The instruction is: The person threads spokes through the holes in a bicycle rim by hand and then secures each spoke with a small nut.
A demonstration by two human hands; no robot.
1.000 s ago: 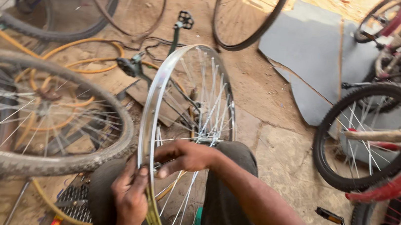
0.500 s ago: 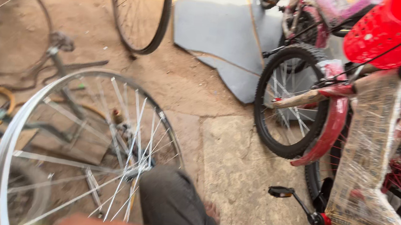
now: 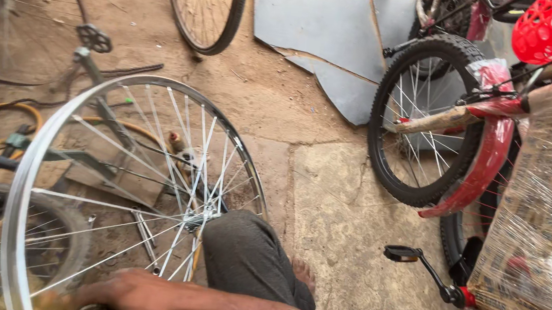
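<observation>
Fingers (image 3: pixel 128 297) now back in view, gripping wheel rim (image 3: pixel 27 170)

Red kids' bike (image 3: pixel 495 151) w/ wrapped frame stands well right of hand; grey sheet (image 3: pixel 329 37) lies far beyond.

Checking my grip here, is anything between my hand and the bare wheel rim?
Nothing visible. One hand, reaching from the right, lies directly on the silver spoked rim at its lower edge, with no tool or part between them. The other hand is not in view.
</observation>
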